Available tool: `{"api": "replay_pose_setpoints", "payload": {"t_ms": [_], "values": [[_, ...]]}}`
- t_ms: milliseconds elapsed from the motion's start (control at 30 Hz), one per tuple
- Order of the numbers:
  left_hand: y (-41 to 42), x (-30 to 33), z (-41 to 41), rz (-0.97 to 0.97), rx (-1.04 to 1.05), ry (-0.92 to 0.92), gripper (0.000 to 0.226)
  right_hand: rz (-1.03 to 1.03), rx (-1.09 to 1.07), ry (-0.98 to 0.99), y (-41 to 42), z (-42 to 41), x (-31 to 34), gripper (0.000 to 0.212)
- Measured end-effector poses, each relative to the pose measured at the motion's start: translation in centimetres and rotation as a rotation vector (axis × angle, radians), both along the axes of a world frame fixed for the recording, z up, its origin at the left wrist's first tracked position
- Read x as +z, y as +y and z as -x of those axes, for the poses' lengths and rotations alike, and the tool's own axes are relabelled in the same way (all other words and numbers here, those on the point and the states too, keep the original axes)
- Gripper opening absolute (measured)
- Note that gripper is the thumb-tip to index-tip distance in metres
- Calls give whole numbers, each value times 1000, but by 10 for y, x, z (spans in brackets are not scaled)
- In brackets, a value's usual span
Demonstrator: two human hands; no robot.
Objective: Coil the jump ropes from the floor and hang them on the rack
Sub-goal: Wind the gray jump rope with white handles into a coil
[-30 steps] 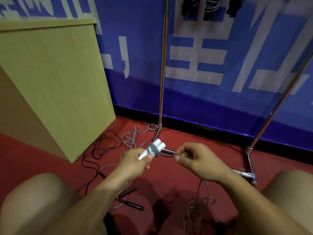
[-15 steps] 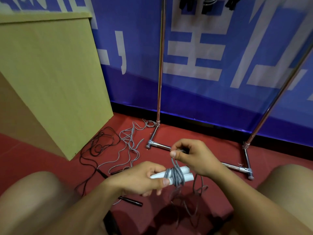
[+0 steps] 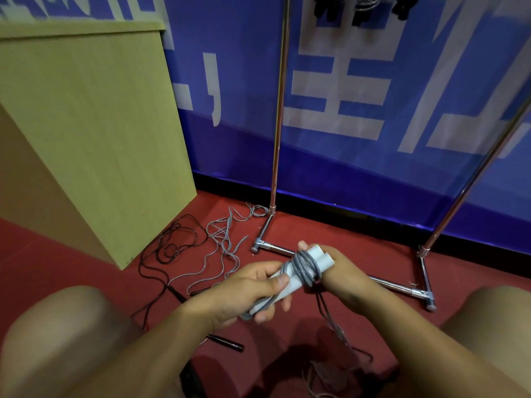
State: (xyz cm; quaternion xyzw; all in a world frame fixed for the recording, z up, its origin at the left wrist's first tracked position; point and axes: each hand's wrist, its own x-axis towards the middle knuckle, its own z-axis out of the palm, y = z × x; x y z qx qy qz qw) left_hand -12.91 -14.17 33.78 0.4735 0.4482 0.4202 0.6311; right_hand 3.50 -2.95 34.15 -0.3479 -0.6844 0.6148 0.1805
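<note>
My left hand grips the pale handles of a grey jump rope, with several turns of grey cord wound round them. My right hand sits behind and under the handles' far end and holds the cord, whose loose tail hangs down to the floor. Another grey rope and a black rope lie tangled on the red floor to the left. The metal rack stands ahead, with dark coiled ropes hanging at its top.
A yellow-green wooden cabinet stands at the left. A blue banner wall runs behind the rack. The rack's base bar crosses the floor under my hands. My bare knees flank the view.
The view tilted and my hands shifted. My right hand carried the cord from above the handles round behind their far end, adding to the winding. The left hand kept its grip.
</note>
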Motion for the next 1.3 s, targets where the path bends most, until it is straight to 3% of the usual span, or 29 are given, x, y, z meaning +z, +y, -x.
{"api": "replay_pose_setpoints", "payload": {"t_ms": [167, 400, 533, 633, 767, 933, 1067, 1167, 1300], "values": [[7, 1, 1, 71, 122, -192, 33, -28, -46, -120, 2, 4, -5, 28], [9, -3, 3, 27, 179, -209, 36, 66, -43, -72, -6, 6, -6, 24], [12, -8, 2, -48, 307, -45, 25, 12, -1, -26, -12, 7, -8, 26], [16, -12, 3, -84, 461, 28, 14, -56, 88, 9, -14, 7, -8, 12], [19, -13, 4, -66, 631, 111, 14, -194, 159, -111, -9, 2, -11, 25], [26, -19, 11, -56, 821, 298, 14, -228, 97, -178, -6, 1, -6, 7], [31, -22, 24, -18, 931, 335, 9, -256, 59, -259, -3, -7, 3, 24], [31, -26, 34, -5, 878, 484, 5, -325, 48, -230, -4, -13, 9, 21], [27, -33, 31, -13, 647, 796, 13, -483, 9, -138, -4, -15, 10, 12]]}}
